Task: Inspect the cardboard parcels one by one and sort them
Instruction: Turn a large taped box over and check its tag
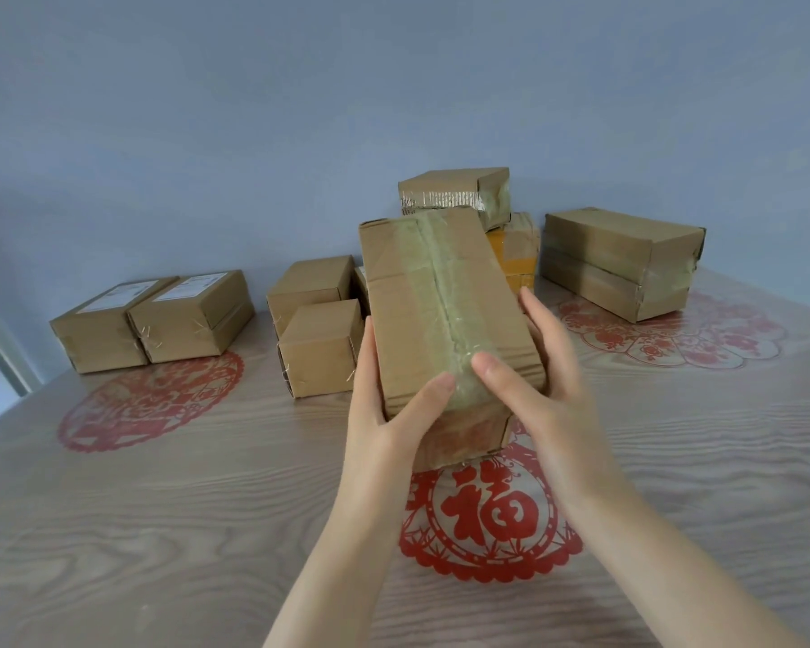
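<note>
Parcel (445, 315) held above red paper-cut (487, 512), taped seam up. Left hand (384, 404) and right hand (534, 385) clasp its near end, thumbs on tape. Advice: rotate slowly, check every face, support underneath.

Head-worn wide view, forward and down; close over table (160, 530)
</note>
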Demonstrator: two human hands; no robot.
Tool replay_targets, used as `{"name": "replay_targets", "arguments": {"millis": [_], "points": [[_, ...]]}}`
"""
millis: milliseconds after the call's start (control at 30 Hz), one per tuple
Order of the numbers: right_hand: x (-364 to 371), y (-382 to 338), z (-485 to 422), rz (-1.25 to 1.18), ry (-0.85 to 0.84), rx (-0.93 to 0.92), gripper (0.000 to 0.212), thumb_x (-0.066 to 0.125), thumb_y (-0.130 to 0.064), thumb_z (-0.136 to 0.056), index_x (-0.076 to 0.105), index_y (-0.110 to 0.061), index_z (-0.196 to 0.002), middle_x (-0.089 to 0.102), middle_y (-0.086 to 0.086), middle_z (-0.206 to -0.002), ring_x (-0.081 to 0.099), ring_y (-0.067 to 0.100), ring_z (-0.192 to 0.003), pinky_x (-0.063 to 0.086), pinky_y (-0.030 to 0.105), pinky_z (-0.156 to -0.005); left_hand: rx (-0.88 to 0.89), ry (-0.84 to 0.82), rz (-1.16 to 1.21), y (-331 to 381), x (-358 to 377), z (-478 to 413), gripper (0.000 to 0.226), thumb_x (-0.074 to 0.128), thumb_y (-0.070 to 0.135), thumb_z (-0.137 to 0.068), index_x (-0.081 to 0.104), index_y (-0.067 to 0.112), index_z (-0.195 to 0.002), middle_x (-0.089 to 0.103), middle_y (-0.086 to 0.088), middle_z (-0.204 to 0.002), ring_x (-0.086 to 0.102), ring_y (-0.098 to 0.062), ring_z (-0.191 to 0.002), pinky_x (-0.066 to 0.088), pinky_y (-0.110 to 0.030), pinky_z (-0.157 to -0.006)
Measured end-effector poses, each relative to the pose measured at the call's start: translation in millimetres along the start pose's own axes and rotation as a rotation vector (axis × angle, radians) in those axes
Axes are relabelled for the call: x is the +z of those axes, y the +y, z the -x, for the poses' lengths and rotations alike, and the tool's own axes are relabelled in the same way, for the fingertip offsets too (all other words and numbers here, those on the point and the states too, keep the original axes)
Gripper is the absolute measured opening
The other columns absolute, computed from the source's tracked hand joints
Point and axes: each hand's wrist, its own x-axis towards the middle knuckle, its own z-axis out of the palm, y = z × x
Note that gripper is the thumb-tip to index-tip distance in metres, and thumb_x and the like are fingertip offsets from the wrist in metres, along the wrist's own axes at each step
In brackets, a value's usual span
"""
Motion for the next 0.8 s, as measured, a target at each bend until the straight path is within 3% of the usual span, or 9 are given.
{"name": "replay_targets", "arguments": {"millis": [67,200,300,400,500,700,800], "points": [[-2,-2,-1,-0.028,0.026,0.014,0.088,0.077,-0.048,-0.072,0.035,-0.042,-0.149,0.050,-0.030,-0.137,0.050,-0.016,-0.119,0.046,0.031,-0.108,0.005,-0.043,-0.023,1,2,1,0.079,0.073,0.020,-0.077,0.041,0.044,-0.145,0.069,0.008,-0.130,0.068,-0.014,-0.117,0.059,-0.028,-0.088],[-2,-1,1,0.025,-0.031,0.002,0.092,0.077,-0.055,-0.070,0.033,-0.046,-0.150,0.045,-0.031,-0.145,0.042,-0.008,-0.134,0.037,0.041,-0.116,0.007,0.003,-0.008,1,-1,-1,0.076,0.073,0.023,-0.076,0.045,0.040,-0.145,0.070,0.006,-0.128,0.068,-0.014,-0.116,0.059,-0.029,-0.089],[-1,-3,1,0.014,-0.075,-0.010,0.093,0.075,-0.053,-0.068,0.034,-0.043,-0.150,0.049,-0.029,-0.142,0.046,-0.006,-0.132,0.039,0.040,-0.114,-0.015,0.042,0.028,4,-3,-1,0.075,0.073,0.027,-0.076,0.048,0.035,-0.146,0.071,0.006,-0.126,0.069,-0.013,-0.114,0.059,-0.027,-0.089],[-2,-7,-2,-0.053,-0.045,-0.013,0.083,0.076,-0.046,-0.073,0.042,-0.032,-0.147,0.064,-0.026,-0.124,0.059,-0.009,-0.114,0.053,0.023,-0.095,0.000,-0.011,-0.011,7,0,0,0.069,0.070,0.026,-0.080,0.048,0.031,-0.145,0.071,0.005,-0.125,0.069,-0.012,-0.114,0.058,-0.023,-0.086],[-5,-7,-5,-0.122,-0.005,0.028,0.076,0.068,-0.038,-0.072,0.046,-0.028,-0.144,0.068,-0.030,-0.109,0.063,-0.014,-0.099,0.051,0.007,-0.075,0.013,-0.019,-0.082,9,7,2,0.072,0.078,0.027,-0.084,0.045,0.030,-0.148,0.070,0.008,-0.127,0.068,-0.007,-0.113,0.057,-0.018,-0.082],[0,-2,-1,-0.004,-0.088,-0.010,0.090,0.074,-0.043,-0.067,0.038,-0.034,-0.149,0.063,-0.024,-0.128,0.057,-0.006,-0.120,0.051,0.026,-0.100,0.014,0.195,-0.127,8,-3,-2,0.083,0.074,0.052,-0.060,0.059,0.020,-0.134,0.074,0.006,-0.111,0.071,-0.006,-0.101,0.058,-0.017,-0.078],[2,-1,-2,0.021,-0.034,-0.013,0.088,0.073,-0.049,-0.064,0.043,-0.035,-0.145,0.064,-0.023,-0.126,0.058,-0.005,-0.118,0.049,0.035,-0.105,-0.002,0.182,-0.166,8,-6,-4,0.079,0.075,0.052,-0.060,0.061,0.021,-0.132,0.074,0.007,-0.111,0.071,-0.007,-0.102,0.059,-0.021,-0.079]]}}
